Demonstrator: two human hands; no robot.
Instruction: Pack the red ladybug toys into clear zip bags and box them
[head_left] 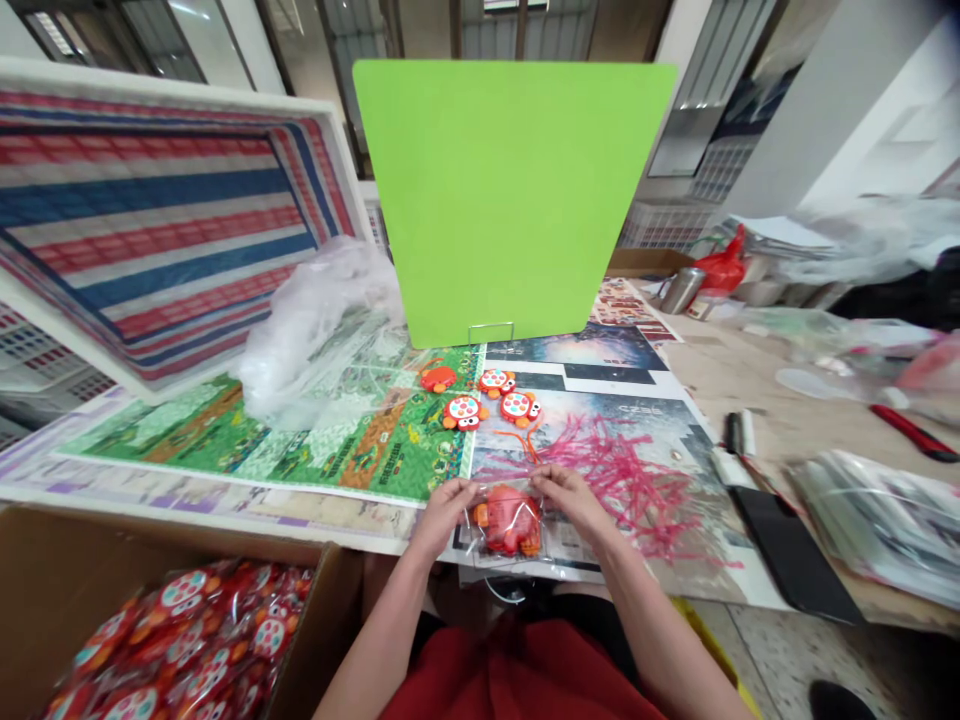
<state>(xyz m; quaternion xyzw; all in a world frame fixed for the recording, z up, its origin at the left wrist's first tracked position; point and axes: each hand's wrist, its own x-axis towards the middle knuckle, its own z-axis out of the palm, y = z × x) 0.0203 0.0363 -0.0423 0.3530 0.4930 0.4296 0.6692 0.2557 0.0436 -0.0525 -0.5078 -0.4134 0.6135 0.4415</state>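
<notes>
Between my two hands, at the table's front edge, a clear plastic bag (513, 520) holds a red and orange animal-shaped toy. My left hand (448, 508) pinches the bag's upper left corner. At the upper right corner, my right hand (564, 492) has its fingers closed on the bag too. Just beyond lie several loose toys; a spotted toy (464, 411) shows its white back with coloured dots, and a red one (438, 378) lies with its plain side up. An orange cord (529, 440) trails above the bag. Pink ties (630, 475) are heaped to the right.
A green board (517, 200) stands upright at the back. Clear bags (315, 320) lie before a tilted striped-lined crate (165, 230). At lower left, a cardboard box (330, 590) holds bagged toys (187, 640). To the right are a black phone-like slab (795, 555) and a red cutter (913, 432).
</notes>
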